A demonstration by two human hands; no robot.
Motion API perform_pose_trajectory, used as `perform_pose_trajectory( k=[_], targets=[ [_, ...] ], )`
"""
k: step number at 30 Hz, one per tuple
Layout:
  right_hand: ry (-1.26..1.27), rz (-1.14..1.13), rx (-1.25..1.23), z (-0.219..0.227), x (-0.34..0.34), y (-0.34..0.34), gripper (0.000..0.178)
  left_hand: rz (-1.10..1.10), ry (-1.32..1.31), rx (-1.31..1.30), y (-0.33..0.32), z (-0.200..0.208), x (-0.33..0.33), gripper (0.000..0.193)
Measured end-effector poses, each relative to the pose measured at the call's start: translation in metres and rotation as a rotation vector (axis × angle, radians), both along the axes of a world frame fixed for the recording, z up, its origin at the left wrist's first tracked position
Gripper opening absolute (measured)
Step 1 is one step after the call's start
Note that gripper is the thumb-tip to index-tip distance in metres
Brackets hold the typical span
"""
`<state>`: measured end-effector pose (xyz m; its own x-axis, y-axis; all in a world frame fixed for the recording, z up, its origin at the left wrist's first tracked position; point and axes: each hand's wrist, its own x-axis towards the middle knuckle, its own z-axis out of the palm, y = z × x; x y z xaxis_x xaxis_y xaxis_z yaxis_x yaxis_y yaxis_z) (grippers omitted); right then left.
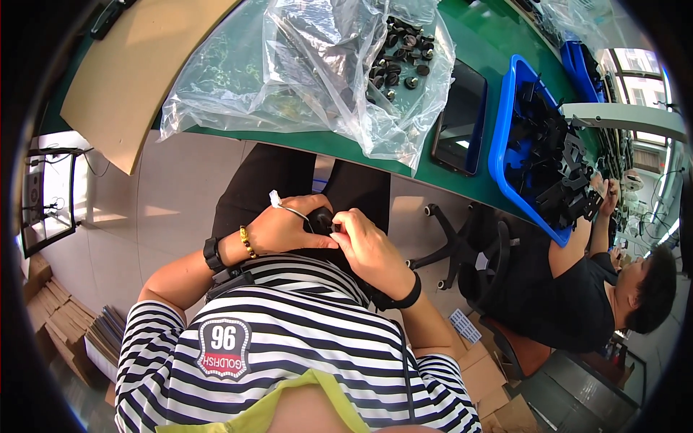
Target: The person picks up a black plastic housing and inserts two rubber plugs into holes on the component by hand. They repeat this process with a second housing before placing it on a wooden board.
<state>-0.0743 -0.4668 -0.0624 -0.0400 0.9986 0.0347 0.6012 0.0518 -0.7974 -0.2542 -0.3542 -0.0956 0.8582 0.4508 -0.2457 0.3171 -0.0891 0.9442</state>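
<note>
Over my lap, my left hand [285, 225] is closed around a small black rounded part [320, 218]. A thin cable runs over the back of that hand and ends in a white connector plug [274, 198]. My right hand [367, 247] meets it from the right, thumb and fingers pinched together at the edge of the black part. What lies between those fingertips is mostly hidden; only a small dark bit [336, 226] shows there.
On the green table [354, 155] lies a clear plastic bag [303, 79] with several black knob-like pieces [404, 54]. Right of it are a dark tablet [460, 119] and a blue bin [499, 137] of black brackets. A co-worker [577, 296] sits at the right.
</note>
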Motion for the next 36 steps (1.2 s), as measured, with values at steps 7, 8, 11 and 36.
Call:
perform_pose_trajectory(
  k=[7, 8, 11, 36],
  targets=[
    [-0.296, 0.059, -0.087, -0.007, 0.003, -0.004, 0.022, -0.026, -0.026, 0.002, -0.001, -0.002, -0.001, 0.052],
    [-0.398, 0.069, -0.109, -0.007, 0.003, -0.005, 0.022, -0.03, -0.026, -0.018, -0.001, -0.001, 0.0, 0.053],
    [-0.432, 0.029, -0.096, -0.002, -0.004, -0.003, 0.021, -0.032, -0.023, -0.034, -0.001, -0.006, -0.001, 0.053],
    [-0.11, 0.039, 0.094, 0.002, 0.002, 0.002, 0.022, -0.074, 0.037, -0.038, 0.004, -0.003, -0.001, 0.05]
  ],
)
